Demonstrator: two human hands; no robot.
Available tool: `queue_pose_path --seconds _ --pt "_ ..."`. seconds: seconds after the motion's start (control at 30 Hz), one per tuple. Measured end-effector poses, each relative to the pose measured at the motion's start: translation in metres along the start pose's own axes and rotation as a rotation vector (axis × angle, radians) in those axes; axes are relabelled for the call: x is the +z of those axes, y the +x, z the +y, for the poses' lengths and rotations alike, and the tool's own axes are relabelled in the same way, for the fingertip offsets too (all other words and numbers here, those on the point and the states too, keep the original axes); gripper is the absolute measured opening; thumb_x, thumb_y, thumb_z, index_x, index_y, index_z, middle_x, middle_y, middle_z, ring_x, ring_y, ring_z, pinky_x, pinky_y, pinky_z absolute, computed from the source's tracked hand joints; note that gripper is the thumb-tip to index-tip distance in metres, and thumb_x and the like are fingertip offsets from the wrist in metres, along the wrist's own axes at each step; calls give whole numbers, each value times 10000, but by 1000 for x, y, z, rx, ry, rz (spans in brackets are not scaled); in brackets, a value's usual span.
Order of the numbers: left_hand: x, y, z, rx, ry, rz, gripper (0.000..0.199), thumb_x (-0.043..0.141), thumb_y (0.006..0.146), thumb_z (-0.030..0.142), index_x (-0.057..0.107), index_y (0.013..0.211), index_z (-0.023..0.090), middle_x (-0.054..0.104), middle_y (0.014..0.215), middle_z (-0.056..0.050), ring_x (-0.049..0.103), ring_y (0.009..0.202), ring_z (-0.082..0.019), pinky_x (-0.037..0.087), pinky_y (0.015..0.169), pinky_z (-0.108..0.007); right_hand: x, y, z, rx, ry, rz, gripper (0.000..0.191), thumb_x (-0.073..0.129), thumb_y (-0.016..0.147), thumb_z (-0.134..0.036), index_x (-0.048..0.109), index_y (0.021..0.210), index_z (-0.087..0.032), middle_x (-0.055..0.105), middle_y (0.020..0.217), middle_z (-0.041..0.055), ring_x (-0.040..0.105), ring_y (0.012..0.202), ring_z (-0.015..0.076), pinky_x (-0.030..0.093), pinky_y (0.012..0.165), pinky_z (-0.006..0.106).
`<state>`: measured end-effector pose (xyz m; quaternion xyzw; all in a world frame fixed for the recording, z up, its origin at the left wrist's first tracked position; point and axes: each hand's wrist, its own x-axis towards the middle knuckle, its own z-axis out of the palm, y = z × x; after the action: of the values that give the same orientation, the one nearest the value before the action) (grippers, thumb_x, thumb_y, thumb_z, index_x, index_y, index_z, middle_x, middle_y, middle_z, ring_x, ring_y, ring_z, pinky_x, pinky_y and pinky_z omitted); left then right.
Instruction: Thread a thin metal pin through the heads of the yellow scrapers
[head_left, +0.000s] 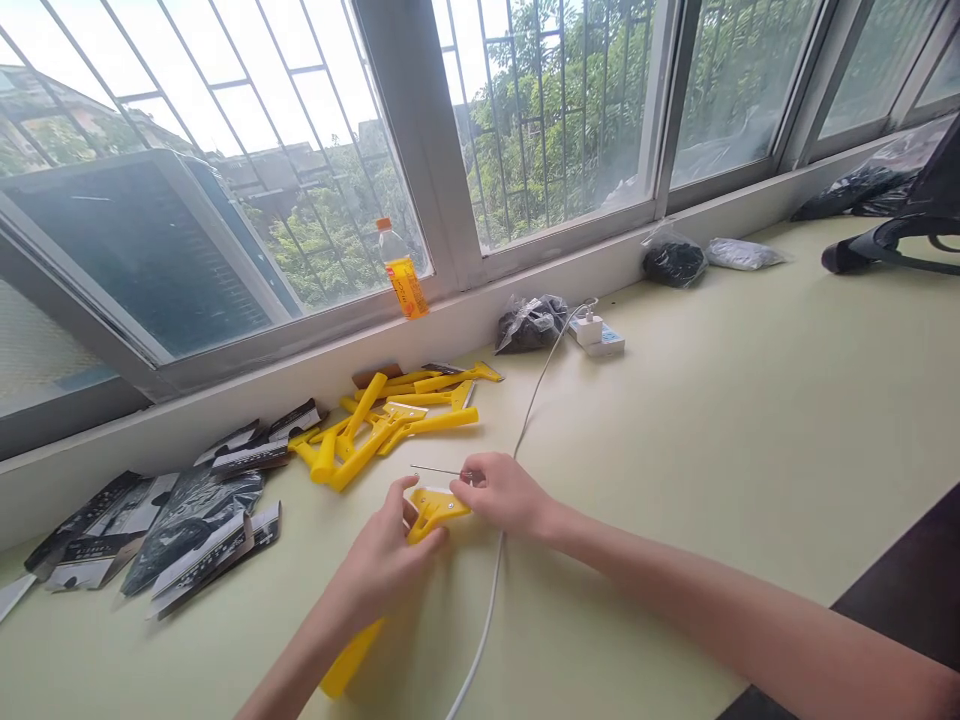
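Observation:
My left hand (pixel 386 555) is wrapped round the neck of a yellow scraper (pixel 437 510), just below its head. The scraper's handle slants down toward me, partly hidden by the hand and forearm. Two screws show on the head, which points away from me. My right hand (pixel 501 490) is closed at the right side of the head, its fingertips pinching a thin straight metal strip (pixel 436 469). That strip sticks out to the left above the head; whether it is a blade seen edge-on or a rod, I cannot tell.
Several yellow scrapers (pixel 405 422) lie piled beyond my hands. Black-and-white cardboard packaging (pixel 199 565) is spread at left. A white cable (pixel 487 610) runs under my right wrist to a charger (pixel 589 328). A drink bottle (pixel 405 280) stands on the sill; bagged black items (pixel 529 325) lie below.

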<state>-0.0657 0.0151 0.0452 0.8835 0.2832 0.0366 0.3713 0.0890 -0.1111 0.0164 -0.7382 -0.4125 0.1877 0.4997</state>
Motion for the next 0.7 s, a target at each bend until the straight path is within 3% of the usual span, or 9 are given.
queue_pose_path --seconds 0.1,0.2,0.3,0.57,0.7 --pt "-19 5 -5 -99 -308 -126 815 755 790 490 314 1413 204 651 910 -8 672 717 -188 489 663 -283 1 -1 0 -3 -10 23 252 581 854 -298 494 643 -189 519 637 -22 440 592 110 287 535 250" --pt "-31 11 -10 -186 -506 -243 659 803 764 460 438 1238 183 688 885 -25 712 700 -208 534 650 -304 2 -1 2 -27 -12 33 262 571 879 -308 496 658 -190 527 646 -20 439 588 109 282 533 248" --pt "-30 17 -19 -197 -685 -312 500 833 756 390 548 1094 157 715 940 -63 725 706 -194 593 678 -316 5 -1 5 -57 -20 43 283 575 901 -324 492 666 -190 537 647 -19 436 584 108 281 537 247" --pt "-10 20 -25 -134 -869 -189 358 834 772 257 646 1044 117 734 1098 -152 756 867 -240 634 801 -330 13 -6 5 -164 -193 115 208 537 980 -327 564 821 -195 633 735 0 507 640 124 300 608 253" --pt "-1 21 -20 -133 -965 -5 365 831 764 219 628 1048 114 740 1113 -160 758 911 -253 634 822 -333 13 -6 3 -181 -186 148 148 529 988 -342 577 952 -206 635 757 -5 527 650 132 303 609 250"
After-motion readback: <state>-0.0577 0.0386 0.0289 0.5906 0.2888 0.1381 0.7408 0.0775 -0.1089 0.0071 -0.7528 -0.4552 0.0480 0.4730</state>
